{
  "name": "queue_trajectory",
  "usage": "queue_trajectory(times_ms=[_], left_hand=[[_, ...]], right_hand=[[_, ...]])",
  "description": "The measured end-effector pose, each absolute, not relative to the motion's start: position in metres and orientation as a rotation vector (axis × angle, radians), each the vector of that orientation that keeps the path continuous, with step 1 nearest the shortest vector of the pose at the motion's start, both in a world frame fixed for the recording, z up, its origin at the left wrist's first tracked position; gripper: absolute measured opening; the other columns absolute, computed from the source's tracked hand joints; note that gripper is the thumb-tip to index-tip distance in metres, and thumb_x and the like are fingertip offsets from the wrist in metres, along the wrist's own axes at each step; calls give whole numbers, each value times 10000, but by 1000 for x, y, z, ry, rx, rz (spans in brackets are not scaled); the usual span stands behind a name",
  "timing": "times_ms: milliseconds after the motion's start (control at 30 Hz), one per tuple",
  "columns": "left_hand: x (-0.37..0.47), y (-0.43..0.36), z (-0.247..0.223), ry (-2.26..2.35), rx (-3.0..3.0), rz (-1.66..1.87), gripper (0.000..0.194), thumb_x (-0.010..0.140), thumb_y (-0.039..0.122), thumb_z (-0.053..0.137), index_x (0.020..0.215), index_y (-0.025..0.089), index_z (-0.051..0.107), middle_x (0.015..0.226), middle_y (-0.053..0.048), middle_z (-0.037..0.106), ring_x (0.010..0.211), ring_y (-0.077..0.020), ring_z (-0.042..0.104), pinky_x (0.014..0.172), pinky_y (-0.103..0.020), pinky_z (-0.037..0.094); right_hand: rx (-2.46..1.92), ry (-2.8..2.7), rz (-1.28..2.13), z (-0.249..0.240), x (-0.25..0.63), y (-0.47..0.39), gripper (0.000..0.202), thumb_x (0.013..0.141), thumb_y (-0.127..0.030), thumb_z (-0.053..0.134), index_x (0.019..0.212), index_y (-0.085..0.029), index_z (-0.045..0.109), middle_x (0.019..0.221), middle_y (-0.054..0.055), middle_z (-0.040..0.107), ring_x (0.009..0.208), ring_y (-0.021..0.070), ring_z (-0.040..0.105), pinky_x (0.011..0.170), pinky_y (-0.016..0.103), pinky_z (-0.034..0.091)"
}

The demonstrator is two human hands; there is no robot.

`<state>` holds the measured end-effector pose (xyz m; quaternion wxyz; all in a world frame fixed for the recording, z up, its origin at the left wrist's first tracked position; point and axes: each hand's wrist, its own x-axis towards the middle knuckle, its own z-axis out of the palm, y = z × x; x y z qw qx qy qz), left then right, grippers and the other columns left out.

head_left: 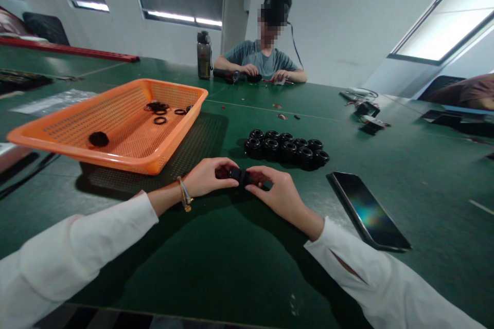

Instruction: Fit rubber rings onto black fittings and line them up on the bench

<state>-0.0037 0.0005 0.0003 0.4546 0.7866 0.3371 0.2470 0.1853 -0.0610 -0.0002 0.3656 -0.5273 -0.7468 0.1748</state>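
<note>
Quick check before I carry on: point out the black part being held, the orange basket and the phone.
Black part (241,177): head view, middle of its body.
Orange basket (131,130): head view, bare mesh floor.
Phone (368,209): head view, middle of the screen.

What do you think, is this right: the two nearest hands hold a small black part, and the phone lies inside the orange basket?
Not entirely: the phone is not in the orange basket. The head view shows it on the green table, to the right of the right hand. As you say, that hand and the left hand hold the small black part.
</note>
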Motion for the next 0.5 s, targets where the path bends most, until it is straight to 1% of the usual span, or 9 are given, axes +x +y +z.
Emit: queue_trajectory(times_ms=[300, 500], left_hand=[[-3, 0, 0, 835, 1911, 609, 322, 657, 286, 673, 921, 123, 590, 796, -22, 636, 718, -152, 593, 670, -255, 475], [-3, 0, -1, 827, 1895, 612, 329, 652, 284, 675, 925, 123, 588, 812, -24, 637, 736, -154, 595, 683, -256, 474]], right_hand=[[-1356, -1912, 468, 0, 186, -61, 248, 685, -116, 662, 927, -170, 657, 844, 38, 716, 677, 153, 651, 644, 280, 539], [-1355, -1911, 443, -1, 187, -62, 299, 643, -109, 695, 934, -166, 663, 806, 30, 714, 641, 148, 636, 620, 272, 530]])
